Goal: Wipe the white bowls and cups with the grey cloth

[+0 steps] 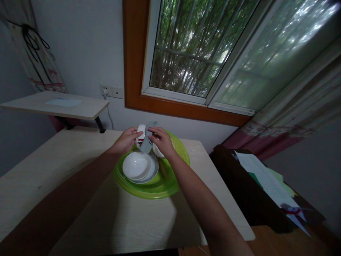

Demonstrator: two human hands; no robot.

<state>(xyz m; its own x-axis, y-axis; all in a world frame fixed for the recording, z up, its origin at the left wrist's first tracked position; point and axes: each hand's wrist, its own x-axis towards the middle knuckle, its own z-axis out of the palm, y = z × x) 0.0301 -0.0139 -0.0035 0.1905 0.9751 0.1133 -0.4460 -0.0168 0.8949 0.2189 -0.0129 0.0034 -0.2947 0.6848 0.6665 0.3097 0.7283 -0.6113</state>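
Note:
My left hand [127, 140] is closed round a small white bowl with a red mark [140, 133], held tilted above a round green tray [170, 185]. My right hand [162, 140] presses a grey cloth [146, 143] against the bowl's side, fingers closed on the cloth. Below the hands, a white bowl [136, 165] sits on a pale plate [153, 172] in the tray. Another white bowl [157, 151] lies partly hidden under my right hand. Chopsticks [163, 170] lie in the tray beside the plate.
The tray rests on a pale wooden table [66, 167] under a barred window. A raised wooden shelf [53, 105] stands at the back left, a wall socket [112, 91] beside it. To the right, a dark cabinet [239, 185] carries papers [266, 177].

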